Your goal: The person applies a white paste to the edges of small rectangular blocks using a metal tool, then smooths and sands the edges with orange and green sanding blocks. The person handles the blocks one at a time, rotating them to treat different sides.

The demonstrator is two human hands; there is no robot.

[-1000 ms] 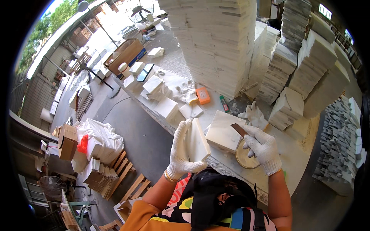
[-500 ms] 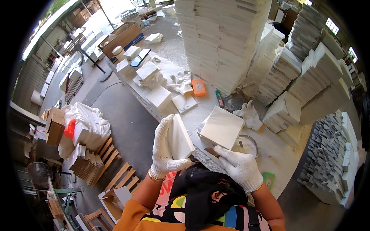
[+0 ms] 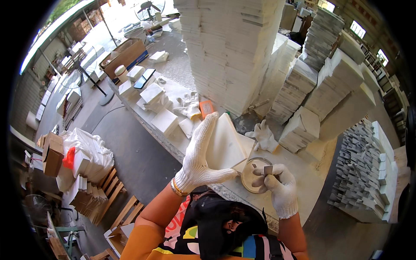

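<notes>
Gloved left hand (image 3: 199, 160) clamped on a tilted white tile (image 3: 223, 145), gloved right hand (image 3: 277, 186) at four o'clock, pinching a small scraper (image 3: 267, 170) over a round dish (image 3: 251, 175), spare glove (image 3: 264, 136) at one o'clock

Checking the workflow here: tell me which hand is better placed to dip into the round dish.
Right. The right hand holds a small flat tool directly over the round dish, while the left hand is occupied propping up the white tile.

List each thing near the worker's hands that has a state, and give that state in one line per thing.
left hand: gloved, gripping the white tile
white tile: held tilted, off the bench
right hand: gloved, pinching a small scraper
small scraper: held over the round dish
round dish: lidless, resting on the bench
spare glove: lying unworn
</notes>
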